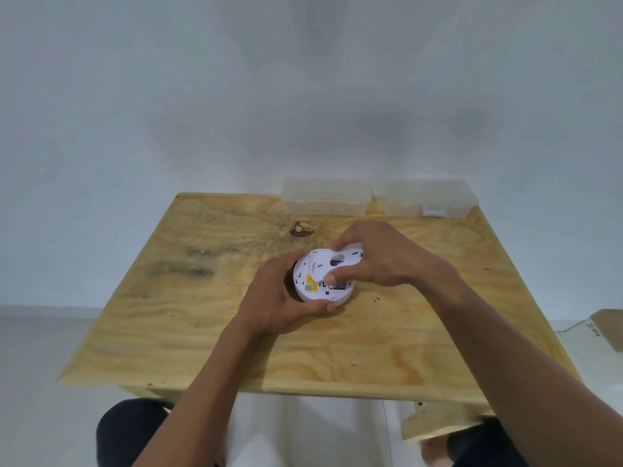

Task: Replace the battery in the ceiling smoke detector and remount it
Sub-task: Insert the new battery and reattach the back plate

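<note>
A round white smoke detector lies back side up on the plywood table, showing a yellow label and dark slots. My left hand grips its left and near rim. A white mounting plate with a round hole sits tilted over the detector's far right part. My right hand holds that plate, thumb on top and fingers curled over its far edge. No battery can be made out.
Two clear plastic boxes stand side by side at the table's far edge against the white wall. A dark knot marks the wood behind the detector. A cardboard piece lies off the table at the right.
</note>
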